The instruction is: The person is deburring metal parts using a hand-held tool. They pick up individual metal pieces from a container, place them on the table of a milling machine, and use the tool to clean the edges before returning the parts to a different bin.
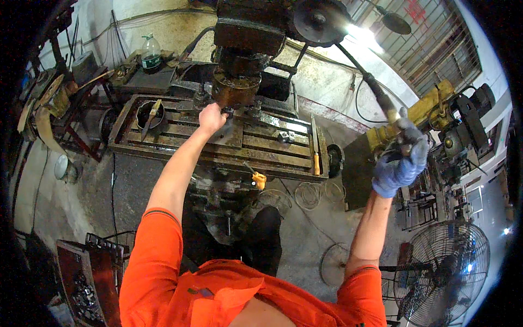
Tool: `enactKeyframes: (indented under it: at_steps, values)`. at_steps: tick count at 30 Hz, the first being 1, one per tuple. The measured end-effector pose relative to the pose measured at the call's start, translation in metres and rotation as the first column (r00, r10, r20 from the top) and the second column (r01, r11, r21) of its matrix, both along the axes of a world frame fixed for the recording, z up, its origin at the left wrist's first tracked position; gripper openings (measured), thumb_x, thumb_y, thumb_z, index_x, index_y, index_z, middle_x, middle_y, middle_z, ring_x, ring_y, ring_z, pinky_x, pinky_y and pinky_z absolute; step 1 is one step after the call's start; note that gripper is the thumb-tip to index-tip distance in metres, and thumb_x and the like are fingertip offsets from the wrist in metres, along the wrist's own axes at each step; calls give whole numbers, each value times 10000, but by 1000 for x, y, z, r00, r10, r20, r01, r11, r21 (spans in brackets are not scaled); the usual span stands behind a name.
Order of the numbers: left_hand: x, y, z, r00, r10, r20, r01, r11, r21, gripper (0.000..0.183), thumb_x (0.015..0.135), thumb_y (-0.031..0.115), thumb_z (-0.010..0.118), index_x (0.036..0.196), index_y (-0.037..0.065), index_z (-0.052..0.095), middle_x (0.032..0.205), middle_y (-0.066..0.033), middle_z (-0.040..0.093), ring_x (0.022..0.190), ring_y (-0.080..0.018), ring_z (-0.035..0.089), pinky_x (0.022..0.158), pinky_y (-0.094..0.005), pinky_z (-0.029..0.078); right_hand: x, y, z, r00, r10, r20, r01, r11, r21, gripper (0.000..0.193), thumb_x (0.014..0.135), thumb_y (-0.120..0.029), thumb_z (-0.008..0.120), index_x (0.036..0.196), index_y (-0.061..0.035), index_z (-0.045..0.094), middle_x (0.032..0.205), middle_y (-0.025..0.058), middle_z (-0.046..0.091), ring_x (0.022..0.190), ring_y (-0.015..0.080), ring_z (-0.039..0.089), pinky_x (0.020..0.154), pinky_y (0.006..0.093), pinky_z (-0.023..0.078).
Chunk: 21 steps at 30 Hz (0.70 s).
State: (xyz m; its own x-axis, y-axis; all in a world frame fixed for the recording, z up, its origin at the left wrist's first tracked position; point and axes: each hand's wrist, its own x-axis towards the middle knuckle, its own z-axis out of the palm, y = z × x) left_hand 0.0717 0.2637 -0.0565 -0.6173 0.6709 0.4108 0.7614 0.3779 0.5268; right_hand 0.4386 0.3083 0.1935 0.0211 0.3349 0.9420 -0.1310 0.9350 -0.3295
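Observation:
My bare left hand (212,118) is closed at the front of the milling machine's spindle head (235,87), just above the slotted table (180,143). A small dark piece shows by its fingers, but I cannot make out what it grips. Out to the right, my right hand (402,166), in a blue-grey work glove, is raised and wrapped around the end of a long lever (376,87). This lever slopes down from the round hub (320,22) on the machine's head. Two small metal blocks (286,136) sit on the table to the right of my left hand.
A dark pot (158,121) with a brush (150,117) stands on the table's left end. A file with a yellow handle (316,163) lies at its right end. A yellow-handled part (259,180) juts out at the front. A large fan (444,272) stands at lower right.

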Motion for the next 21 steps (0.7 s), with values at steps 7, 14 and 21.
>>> enactKeyframes:
  at_steps: [7,14,21]
  values:
    - [8,8,5,998,54,26,-52,996,-65,299,638,264,700,692,-18,617,754,-191,612,737,-342,603,642,-410,494,1,-2,-17,990,-127,53,121,987,108,386,873,-281,373,842,43,582,908,141,617,889,244,572,823,379,405]
    - [3,6,4,998,59,36,-57,996,-66,302,661,276,695,685,-15,617,750,-193,613,756,-349,600,668,-415,486,5,1,-15,994,-62,93,59,997,42,375,863,-288,384,891,47,549,958,177,587,995,309,530,974,498,303]
    - [-11,-47,16,982,-106,155,123,987,-106,294,754,175,574,1030,75,586,956,-161,600,896,-323,566,757,-425,460,-9,0,-28,997,74,9,-73,991,-116,166,781,-18,452,872,59,568,884,136,603,844,238,576,806,392,450]
